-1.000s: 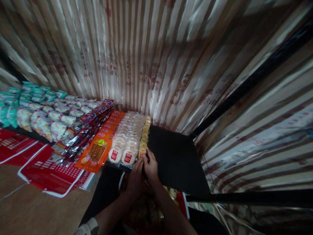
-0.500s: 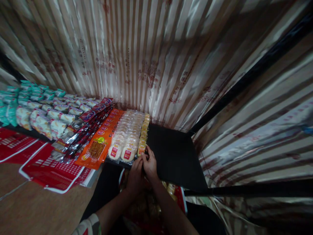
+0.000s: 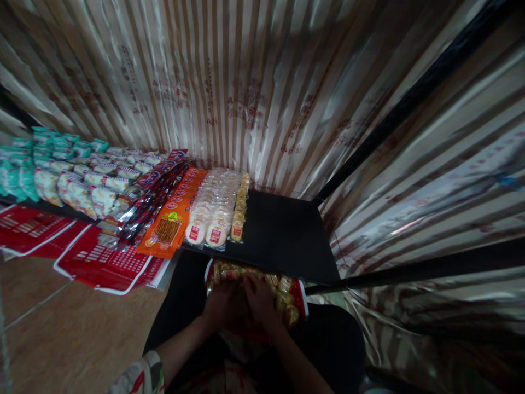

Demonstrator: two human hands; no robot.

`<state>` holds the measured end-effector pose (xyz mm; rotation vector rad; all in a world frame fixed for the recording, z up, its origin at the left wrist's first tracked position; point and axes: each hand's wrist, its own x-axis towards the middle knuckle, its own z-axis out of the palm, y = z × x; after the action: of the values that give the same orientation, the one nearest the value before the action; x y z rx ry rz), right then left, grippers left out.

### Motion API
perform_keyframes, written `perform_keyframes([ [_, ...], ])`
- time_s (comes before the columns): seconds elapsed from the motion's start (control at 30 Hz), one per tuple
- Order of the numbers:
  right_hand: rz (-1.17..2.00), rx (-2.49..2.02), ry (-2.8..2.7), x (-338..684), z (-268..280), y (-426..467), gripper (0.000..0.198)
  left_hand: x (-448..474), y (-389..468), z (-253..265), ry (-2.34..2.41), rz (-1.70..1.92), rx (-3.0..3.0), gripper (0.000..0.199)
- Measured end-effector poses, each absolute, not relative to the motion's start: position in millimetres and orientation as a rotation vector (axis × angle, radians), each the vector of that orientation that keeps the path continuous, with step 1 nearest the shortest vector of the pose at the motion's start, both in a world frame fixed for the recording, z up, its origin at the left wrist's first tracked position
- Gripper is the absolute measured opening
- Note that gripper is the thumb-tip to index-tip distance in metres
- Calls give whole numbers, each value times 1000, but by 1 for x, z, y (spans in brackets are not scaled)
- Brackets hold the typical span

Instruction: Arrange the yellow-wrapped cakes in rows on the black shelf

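Note:
My left hand (image 3: 223,301) and my right hand (image 3: 259,298) are close together over an open red-and-white bag (image 3: 304,298) on my lap, among yellow wrapped snacks (image 3: 284,285). Both hands look closed, fingers curled down into shadow; whatever they hold is hidden. Above them, on a black shelf (image 3: 283,232), stands a narrow row of yellow wrapped snacks (image 3: 239,210). To its left lie two rows of white round crackers in clear wrappers (image 3: 215,232). My hands are below the shelf's front edge, apart from these rows.
Left along the shelf lie orange snack packets (image 3: 168,230), dark red and silver packets (image 3: 150,205), white striped packets (image 3: 102,200) and teal packets (image 3: 28,178). Red bags (image 3: 106,257) hang below the shelf front. Black poles (image 3: 381,134) and a striped sheet (image 3: 246,82) enclose the back and right.
Both hands have moved down from the front end of the yellow row to the bag on my lap. The yellow row's front end is now uncovered. The view has shifted slightly.

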<state>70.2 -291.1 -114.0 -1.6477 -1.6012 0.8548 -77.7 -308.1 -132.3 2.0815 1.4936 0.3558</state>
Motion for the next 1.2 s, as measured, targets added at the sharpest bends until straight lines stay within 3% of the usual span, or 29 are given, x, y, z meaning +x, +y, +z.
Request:
perform_keyframes([
  [0.17, 956, -1761, -1753, 86, -148, -318, 20, -73, -328, -140, 1455, 132, 2171, 46],
  [0.37, 990, -1706, -1644, 88, -142, -323, 23, -67, -330, -137, 1565, 132, 2120, 40],
  [0.67, 837, -1633, -1337, 91, -98, -309, 33, -63, -319, -110, 1648, 631, 2066, 31],
  [0.83, 1133, -1471, -1130, 96, -70, -296, 41, -51, -303, -90, 1554, 991, 2052, 31],
  [1.1, 1429, -1301, -860, 113, -39, -266, 52, -27, -263, -31, 1155, 931, 1438, 34],
  [1.2, 1480, -1238, -790, 118, -33, -251, 58, -22, -245, -24, 1023, 947, 1477, 34],
])
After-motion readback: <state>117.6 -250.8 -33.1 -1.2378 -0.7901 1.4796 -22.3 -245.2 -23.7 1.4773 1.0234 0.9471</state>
